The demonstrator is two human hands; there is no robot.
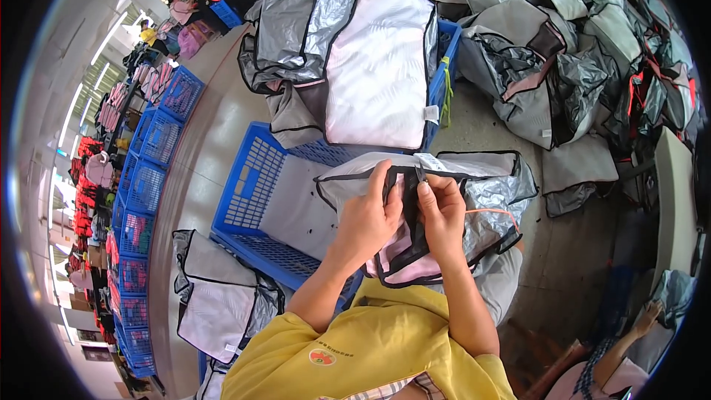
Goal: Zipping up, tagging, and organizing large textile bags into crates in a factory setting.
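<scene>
No wording is legible from my remote seat — every mark on my feed is too small or too blurred to read. A round red-and-green emblem (pixel 322 357) sits on the yellow shirt (pixel 404 326) of my camera's wearer, a short line of dark characters (pixel 339 350) beside it. A white label (pixel 431 162) with unreadable print shows at the far edge of the silver-and-white bag (pixel 489 191) just beyond the shirt. I also make out small white tags, equally illegible — 1 on the large pink-white bag (pixel 381 59) at top centre, 1 on the smaller bag (pixel 218 311) at lower left.
</scene>
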